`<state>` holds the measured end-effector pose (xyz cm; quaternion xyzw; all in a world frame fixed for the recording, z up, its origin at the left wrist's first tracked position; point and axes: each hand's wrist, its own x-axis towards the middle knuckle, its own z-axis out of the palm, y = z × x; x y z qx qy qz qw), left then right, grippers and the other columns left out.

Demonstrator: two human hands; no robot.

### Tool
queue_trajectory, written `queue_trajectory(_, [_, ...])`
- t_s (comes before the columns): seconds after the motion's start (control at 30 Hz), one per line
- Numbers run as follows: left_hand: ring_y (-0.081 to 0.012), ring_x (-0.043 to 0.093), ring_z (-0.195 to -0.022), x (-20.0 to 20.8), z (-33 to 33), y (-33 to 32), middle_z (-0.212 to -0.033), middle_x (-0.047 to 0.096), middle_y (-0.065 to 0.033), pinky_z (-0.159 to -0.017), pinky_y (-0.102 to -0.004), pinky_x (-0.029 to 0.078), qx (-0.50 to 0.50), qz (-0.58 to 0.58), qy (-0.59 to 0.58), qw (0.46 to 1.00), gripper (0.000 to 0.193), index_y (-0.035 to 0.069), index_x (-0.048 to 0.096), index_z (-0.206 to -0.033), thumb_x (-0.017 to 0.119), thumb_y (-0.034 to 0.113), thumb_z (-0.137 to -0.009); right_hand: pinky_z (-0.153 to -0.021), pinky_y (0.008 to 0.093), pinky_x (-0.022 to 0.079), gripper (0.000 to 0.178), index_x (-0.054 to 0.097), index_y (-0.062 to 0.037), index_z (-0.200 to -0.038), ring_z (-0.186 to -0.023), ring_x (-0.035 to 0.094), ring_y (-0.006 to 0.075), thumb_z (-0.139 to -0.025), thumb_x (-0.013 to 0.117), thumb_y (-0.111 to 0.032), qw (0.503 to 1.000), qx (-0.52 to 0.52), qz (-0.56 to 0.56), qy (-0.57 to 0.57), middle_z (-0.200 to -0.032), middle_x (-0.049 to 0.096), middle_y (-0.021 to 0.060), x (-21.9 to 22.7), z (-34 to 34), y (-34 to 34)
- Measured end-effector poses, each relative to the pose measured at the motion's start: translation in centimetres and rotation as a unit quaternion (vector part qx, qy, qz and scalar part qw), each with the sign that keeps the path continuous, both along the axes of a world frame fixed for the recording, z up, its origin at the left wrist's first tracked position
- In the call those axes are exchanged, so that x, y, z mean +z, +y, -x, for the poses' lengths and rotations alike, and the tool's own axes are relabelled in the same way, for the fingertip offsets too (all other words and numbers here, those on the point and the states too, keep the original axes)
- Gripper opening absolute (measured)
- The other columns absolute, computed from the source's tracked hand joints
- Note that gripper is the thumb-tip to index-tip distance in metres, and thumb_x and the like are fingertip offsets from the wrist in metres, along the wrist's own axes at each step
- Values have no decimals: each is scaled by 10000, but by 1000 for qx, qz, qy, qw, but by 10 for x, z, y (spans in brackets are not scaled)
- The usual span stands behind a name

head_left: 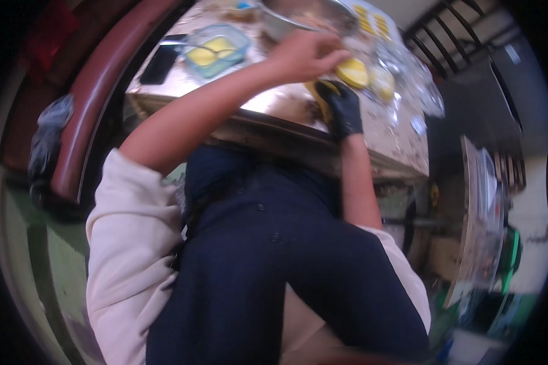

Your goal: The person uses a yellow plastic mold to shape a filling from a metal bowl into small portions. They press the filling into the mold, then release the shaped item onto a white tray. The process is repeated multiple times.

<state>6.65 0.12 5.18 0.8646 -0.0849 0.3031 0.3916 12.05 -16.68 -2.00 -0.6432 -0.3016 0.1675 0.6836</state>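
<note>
Right at the far edge of the counter, a round yellow piece of food lies under the fingertips of the bare left hand, which is curled and pinching at it. Just below, the black-gloved right hand is clenched around a second yellow piece, mostly hidden by the glove. More yellow rounds sit beside them on clear plastic wrap, and a clear container holding 2 yellow pieces stands to the left, next to a dark phone. A metal bowl sits behind. Blur hides finer detail. Both arms cross over a crowded, shiny surface, so a slip of the pinch could drop the round, and a dragging forearm might well nudge the container or phone toward the counter's edge.
</note>
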Motion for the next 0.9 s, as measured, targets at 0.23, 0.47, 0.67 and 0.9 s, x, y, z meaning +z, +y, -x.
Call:
queue_trajectory(0.23, [-112, 620, -647, -23, 42, -8, -869, 690, -53, -548, -256, 485, 25, 226, 40, 973, 369, 42, 675, -1060, 649, 371, -894, -632, 242, 509, 332, 667, 17, -1069, -747, 614, 105, -833, 737, -207, 997, -32, -21, 73, -891, 677, 83, 14, 8, 2])
queue_trajectory(0.47, [-90, 626, -673, -48, 57, -13, -826, 683, -82, -544, -213, 496, -47, 339, 151, 927, 317, -42, 647, -1017, 714, 225, -860, -636, 231, 518, 338, 668, -17, -1110, -746, 618, 105, -858, 707, -239, 999, 19, -18, 26, -933, 685, 55, 12, 6, 4])
queue_trajectory(0.67, [-134, 621, -692, -35, 52, -25, -829, 664, -70, -592, -258, 502, 96, 240, -35, 965, 164, 21, 671, -913, 700, 171, -853, -624, 294, 571, 476, 570, 32, -1193, -873, 644, 196, -946, 565, -374, 983, -102, -51, 146, -1118, 607, 143, 27, 9, 1])
queue_trajectory(0.9, [-226, 569, -786, -32, 57, -45, -839, 602, -49, -685, -333, 480, 94, -209, -208, 951, 172, 118, 703, -876, 766, 118, -715, -681, 323, 555, 578, 515, 1, -1241, -824, 645, 221, -972, 423, -501, 884, 118, -186, 412, -1070, 626, 128, 33, 7, -2])
